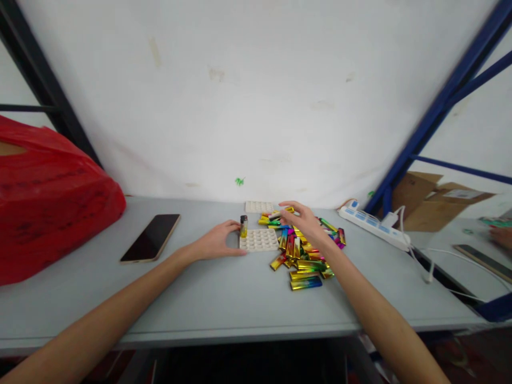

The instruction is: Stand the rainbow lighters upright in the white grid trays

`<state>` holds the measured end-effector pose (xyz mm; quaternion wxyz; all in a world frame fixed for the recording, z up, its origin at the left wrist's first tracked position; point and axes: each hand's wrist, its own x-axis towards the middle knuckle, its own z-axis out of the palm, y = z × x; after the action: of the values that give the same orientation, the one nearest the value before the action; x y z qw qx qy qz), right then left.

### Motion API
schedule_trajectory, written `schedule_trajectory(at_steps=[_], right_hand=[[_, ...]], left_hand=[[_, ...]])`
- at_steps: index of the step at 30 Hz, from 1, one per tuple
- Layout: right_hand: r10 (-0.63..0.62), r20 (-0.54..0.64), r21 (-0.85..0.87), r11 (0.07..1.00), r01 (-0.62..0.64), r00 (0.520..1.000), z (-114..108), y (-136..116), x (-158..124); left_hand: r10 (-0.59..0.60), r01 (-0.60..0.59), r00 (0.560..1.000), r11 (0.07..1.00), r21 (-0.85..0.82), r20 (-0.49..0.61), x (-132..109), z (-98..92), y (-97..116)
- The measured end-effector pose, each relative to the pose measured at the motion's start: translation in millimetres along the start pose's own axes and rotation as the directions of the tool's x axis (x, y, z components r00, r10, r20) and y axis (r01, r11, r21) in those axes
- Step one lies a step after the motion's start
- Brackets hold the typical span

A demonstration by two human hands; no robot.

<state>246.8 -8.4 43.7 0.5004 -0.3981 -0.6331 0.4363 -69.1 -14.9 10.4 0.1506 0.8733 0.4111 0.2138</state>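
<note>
A white tray with rows of round holes [260, 241] lies on the grey table. One yellow lighter [244, 226] stands upright in its far left corner. My left hand [218, 241] rests against the tray's left edge, fingers curled round the side. A heap of shiny gold and rainbow lighters [304, 256] lies just right of the tray. My right hand [301, 218] hovers over the far part of the heap and pinches one lighter [277, 215] between thumb and fingers.
A second white tray [258, 206] sits by the wall. A dark phone [151, 237] lies to the left, beside a big red plastic bag [52, 197]. A white power strip [372, 226] with cables runs along the right. Another person's hand [501, 234] and a phone [484, 261] show at far right.
</note>
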Motion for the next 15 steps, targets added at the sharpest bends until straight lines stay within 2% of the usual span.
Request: schedule_trajectory(at_steps=[3,6,11,15], right_hand=[[0.091,0.051,0.286,0.953,-0.102,0.995,14,0,-4],[0.143,0.097,0.426,0.889,-0.171,0.985,23,2,-5],[0.21,0.157,0.489,0.833,-0.26,0.965,32,5,-7],[0.197,0.236,0.417,0.864,-0.282,0.951,41,2,-11]], left_hand=[[0.004,-0.004,1.0,1.0,-0.003,0.007,0,-0.1,0],[0.01,-0.01,1.0,1.0,0.001,-0.005,0,0.0,1],[0.034,-0.034,0.999,0.999,-0.002,-0.017,0,-0.3,1],[0.036,-0.036,0.999,0.999,0.003,-0.021,-1,-0.7,2]])
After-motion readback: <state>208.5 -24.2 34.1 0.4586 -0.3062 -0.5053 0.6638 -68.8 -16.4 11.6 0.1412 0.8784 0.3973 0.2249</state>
